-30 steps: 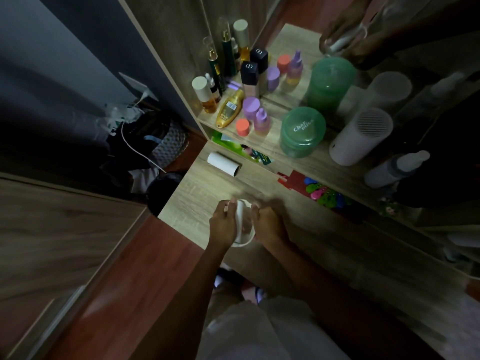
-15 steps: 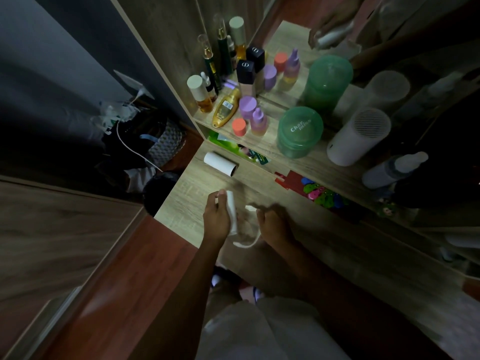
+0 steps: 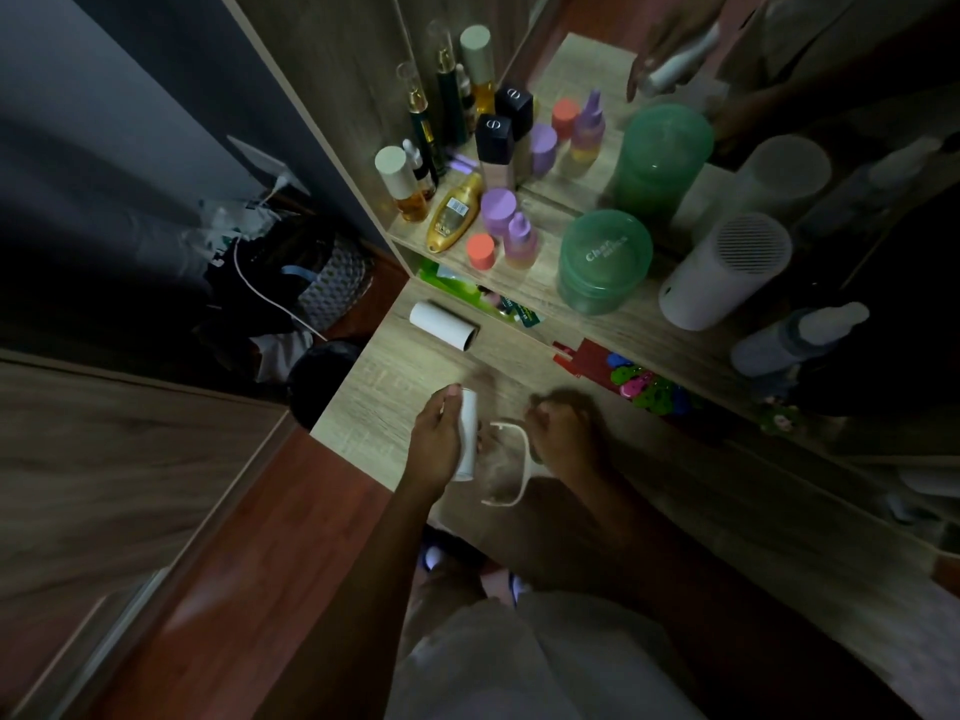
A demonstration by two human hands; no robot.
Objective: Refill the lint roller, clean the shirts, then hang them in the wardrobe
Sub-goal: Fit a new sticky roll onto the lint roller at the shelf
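Observation:
My left hand [image 3: 436, 439] grips a white roll [image 3: 467, 441] held upright over the front of the wooden tabletop [image 3: 363, 407]. Just to its right, my right hand [image 3: 563, 433] holds the white lint roller frame [image 3: 514, 459], whose bent arm loops down toward the table edge. The roll and the frame are apart, with a small gap between them. A second white roll [image 3: 444, 332] lies on its side farther back on the tabletop. No shirts are in view.
A shelf [image 3: 540, 293] behind the tabletop carries several cosmetic bottles, a green jar [image 3: 605, 259] and a white cylinder device [image 3: 724, 270], with a mirror behind. Left, on the floor, sit a dark bin [image 3: 322, 376] and a grey basket [image 3: 332, 283]. A wooden panel [image 3: 130, 459] stands at left.
The roll has come off the frame: my left hand drew it left and upright, while my right hand moved the frame to the right.

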